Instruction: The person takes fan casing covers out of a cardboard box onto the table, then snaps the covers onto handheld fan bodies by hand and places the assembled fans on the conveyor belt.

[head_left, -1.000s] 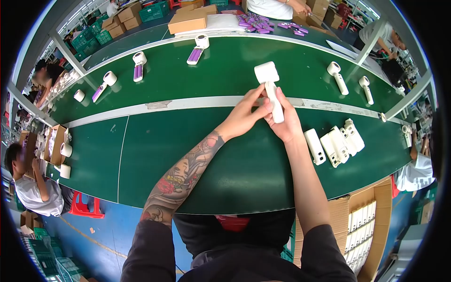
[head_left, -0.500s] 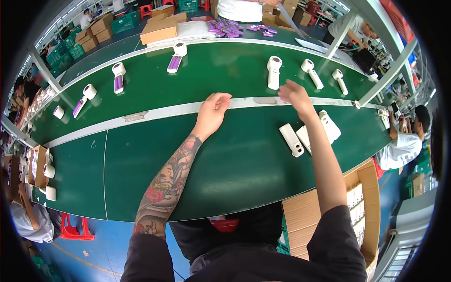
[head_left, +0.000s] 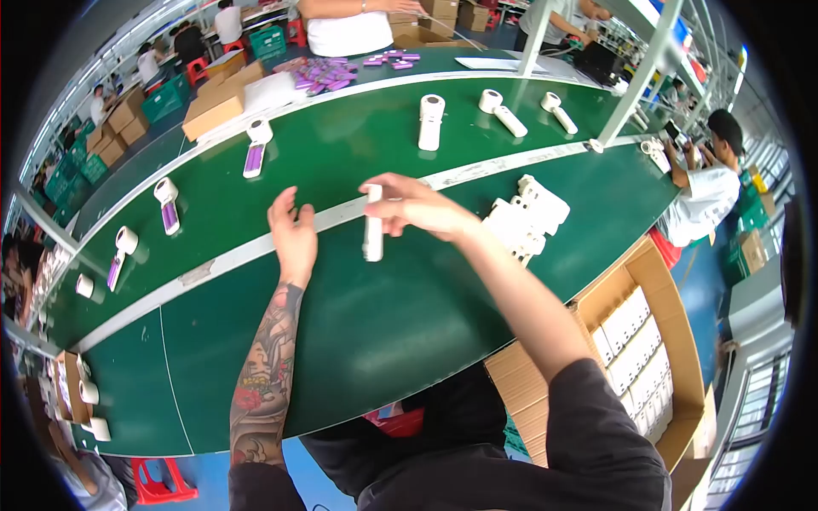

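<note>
My right hand (head_left: 417, 207) grips a narrow white plastic handle cover (head_left: 373, 234), held upright above the green bench. My left hand (head_left: 292, 234) is to the left of it, fingers apart and holding nothing, beside the pale rail (head_left: 243, 253). More white plastic covers (head_left: 538, 209) lie in a cluster under and beyond my right forearm. Past the rail, on the green belt, a white round-headed device (head_left: 255, 153) shows purple cells in its handle. Another white device (head_left: 430, 123) farther right has a closed white handle.
A carton (head_left: 679, 315) with rows of white parts stands at my right. Across the belt are purple cells (head_left: 328, 75), a brown box (head_left: 223, 100) and a person in white (head_left: 348, 24). A co-worker (head_left: 711, 183) sits at the right. Metal posts (head_left: 635, 81) rise beyond the bench.
My right hand has moved left and now holds a white cover taken from the bench. My left hand has opened. The view has shifted right, showing more of the carton.
</note>
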Demonstrator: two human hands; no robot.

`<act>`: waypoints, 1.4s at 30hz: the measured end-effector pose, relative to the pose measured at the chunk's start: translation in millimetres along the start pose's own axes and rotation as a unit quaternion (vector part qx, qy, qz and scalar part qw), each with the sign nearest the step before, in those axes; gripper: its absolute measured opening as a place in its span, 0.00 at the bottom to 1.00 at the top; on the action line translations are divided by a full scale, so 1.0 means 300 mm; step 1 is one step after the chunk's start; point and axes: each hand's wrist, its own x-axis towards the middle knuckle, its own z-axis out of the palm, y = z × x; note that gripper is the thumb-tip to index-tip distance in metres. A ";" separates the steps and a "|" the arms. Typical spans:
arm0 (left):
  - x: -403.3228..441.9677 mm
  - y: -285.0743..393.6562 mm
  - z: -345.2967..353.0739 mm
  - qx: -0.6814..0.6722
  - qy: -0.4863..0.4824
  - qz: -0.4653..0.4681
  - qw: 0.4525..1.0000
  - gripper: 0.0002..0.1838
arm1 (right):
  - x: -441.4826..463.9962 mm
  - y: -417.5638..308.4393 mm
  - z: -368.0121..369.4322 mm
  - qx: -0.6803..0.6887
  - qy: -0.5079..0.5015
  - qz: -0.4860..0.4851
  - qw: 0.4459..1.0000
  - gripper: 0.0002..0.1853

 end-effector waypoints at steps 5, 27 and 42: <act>0.176 -0.154 -0.125 0.148 0.055 0.021 0.987 0.30 | 0.188 0.225 0.225 0.304 0.128 -0.036 0.943 0.20; 0.599 -0.093 -0.067 0.168 -0.199 -0.093 0.961 0.19 | 0.187 0.178 0.236 0.377 0.126 -0.089 0.913 0.20; 0.163 0.090 -0.084 -0.403 -0.211 -0.276 0.847 0.20 | 0.187 0.166 0.203 0.451 0.132 -0.113 0.876 0.22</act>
